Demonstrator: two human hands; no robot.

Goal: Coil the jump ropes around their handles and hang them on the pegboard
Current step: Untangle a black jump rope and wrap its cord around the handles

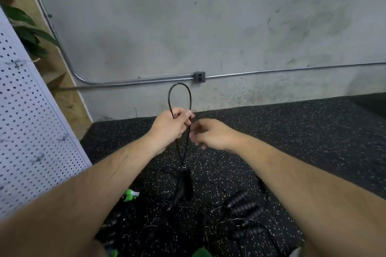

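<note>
My left hand [170, 125] pinches a thin black jump rope [180, 94] in front of me. A narrow loop of the rope stands up above the fist. Below the fist the strands hang down to two black handles [184, 183] that dangle above the floor. My right hand [211, 133] is just right of the left, blurred, fingers loosely curled near the hanging strands; I cannot tell whether it touches them. The white pegboard [27, 131] leans at the left edge.
More black jump ropes with ribbed handles [243, 207] lie tangled on the speckled rubber floor [292, 142] below my arms. A green and white handle [130, 195] lies to their left. A grey concrete wall with a metal conduit [271, 72] stands ahead.
</note>
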